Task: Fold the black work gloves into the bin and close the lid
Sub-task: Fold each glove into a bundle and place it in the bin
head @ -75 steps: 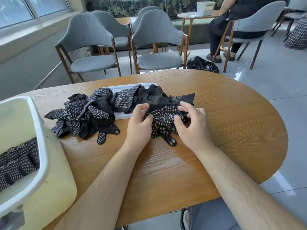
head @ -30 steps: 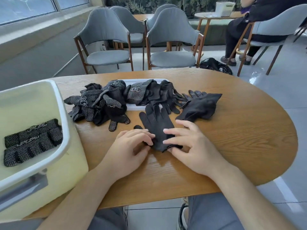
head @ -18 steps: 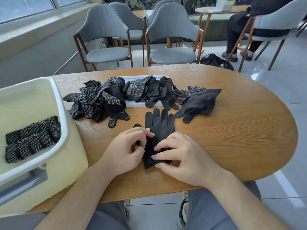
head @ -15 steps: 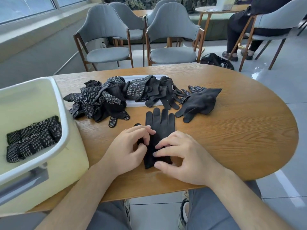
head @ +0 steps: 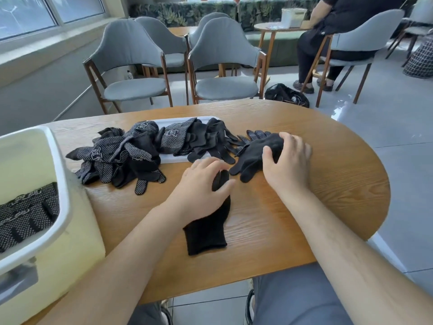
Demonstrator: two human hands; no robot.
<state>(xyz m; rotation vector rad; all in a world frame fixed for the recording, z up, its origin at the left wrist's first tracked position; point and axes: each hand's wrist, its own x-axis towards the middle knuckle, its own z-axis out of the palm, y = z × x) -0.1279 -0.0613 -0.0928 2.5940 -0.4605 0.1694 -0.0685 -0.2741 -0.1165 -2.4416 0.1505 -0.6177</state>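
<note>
Head view: your left hand (head: 203,184) lies spread and relaxed, pressing the finger end of a black glove (head: 206,228) laid flat on the table (head: 316,207), cuff toward you. Your right hand (head: 289,160) curls around the cuff end of a second glove (head: 254,152) just beyond. The glove pile (head: 121,153) sits further left. Folded gloves (head: 28,214) lie inside the bin (head: 59,174) at your left.

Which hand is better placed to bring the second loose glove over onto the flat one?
Right. The right hand grips that loose glove, while the left hand rests on the flat glove on the table, likely keeping it steady.
</note>
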